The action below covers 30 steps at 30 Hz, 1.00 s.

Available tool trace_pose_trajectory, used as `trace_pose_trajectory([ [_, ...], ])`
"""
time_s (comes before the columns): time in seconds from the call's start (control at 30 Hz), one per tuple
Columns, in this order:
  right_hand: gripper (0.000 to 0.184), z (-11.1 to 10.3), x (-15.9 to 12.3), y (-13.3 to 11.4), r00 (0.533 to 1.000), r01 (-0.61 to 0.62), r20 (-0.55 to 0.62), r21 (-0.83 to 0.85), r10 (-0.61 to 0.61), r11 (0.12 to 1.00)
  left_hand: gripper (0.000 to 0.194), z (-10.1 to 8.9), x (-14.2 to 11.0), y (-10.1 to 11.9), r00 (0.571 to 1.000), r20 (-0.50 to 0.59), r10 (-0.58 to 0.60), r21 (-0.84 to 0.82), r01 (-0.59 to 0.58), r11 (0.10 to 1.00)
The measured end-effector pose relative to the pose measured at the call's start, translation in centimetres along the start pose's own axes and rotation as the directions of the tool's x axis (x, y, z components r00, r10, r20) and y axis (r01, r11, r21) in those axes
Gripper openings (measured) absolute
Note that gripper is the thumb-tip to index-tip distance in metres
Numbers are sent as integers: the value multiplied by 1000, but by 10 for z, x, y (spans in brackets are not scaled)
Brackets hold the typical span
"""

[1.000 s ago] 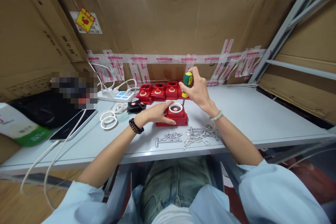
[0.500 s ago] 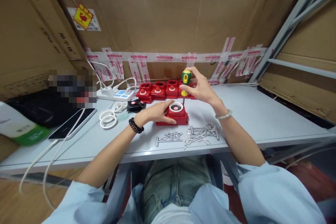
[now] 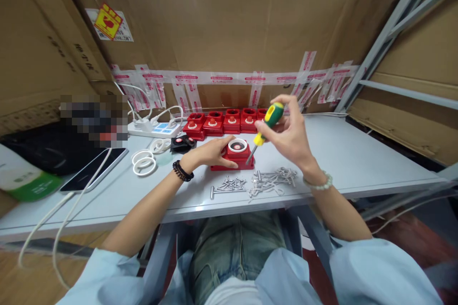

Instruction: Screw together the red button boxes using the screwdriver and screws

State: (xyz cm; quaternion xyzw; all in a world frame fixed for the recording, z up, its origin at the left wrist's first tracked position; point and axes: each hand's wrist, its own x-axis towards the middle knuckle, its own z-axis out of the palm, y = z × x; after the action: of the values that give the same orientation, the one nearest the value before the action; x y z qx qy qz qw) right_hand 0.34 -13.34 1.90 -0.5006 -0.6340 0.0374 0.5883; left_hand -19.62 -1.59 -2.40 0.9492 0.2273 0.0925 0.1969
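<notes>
My left hand (image 3: 214, 152) is closed around the left side of a red housing (image 3: 245, 156) lying on the table. A white ring (image 3: 237, 145) with a black and red centre sits on top of this housing. In my right hand (image 3: 288, 131) is a green and yellow screwdriver (image 3: 274, 113), held tilted, its metal tip at the right front of the housing; whether it touches cannot be told. Just in front lie a pile of small screws (image 3: 232, 184) and a heap of metal pins with white cords (image 3: 274, 182).
Several red units (image 3: 232, 121) with red buttons line the back of the table. To the left are white rings (image 3: 144, 164), black parts (image 3: 183, 143), a power strip (image 3: 155, 128) with cables and a phone (image 3: 95, 170). Cardboard (image 3: 222, 24) rises behind; a metal rack post (image 3: 372, 52) stands right.
The screwdriver has gone from upright behind the housing's right corner to tilted, its tip lower and nearer the front. My right hand moved right and towards me. My left hand keeps its hold.
</notes>
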Motion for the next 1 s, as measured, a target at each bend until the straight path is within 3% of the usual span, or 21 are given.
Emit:
trace_pose_trajectory([
  [0.1,45,2,-27,3,992,-104,79,59,99,993,79,0,0,1,1000,-4,-11,-20,11,1000],
  [0.23,46,7,-40,14,989,-143,35,45,142,989,78,-1,0,3,1000,1,-24,-20,24,1000],
  [0.4,46,10,-40,18,988,-143,70,53,139,988,74,-1,1,3,1000,-3,-24,-16,24,1000],
  [1.0,48,5,-28,3,991,-131,15,136,130,982,67,-1,-1,3,1000,-3,11,-21,-12,1000],
])
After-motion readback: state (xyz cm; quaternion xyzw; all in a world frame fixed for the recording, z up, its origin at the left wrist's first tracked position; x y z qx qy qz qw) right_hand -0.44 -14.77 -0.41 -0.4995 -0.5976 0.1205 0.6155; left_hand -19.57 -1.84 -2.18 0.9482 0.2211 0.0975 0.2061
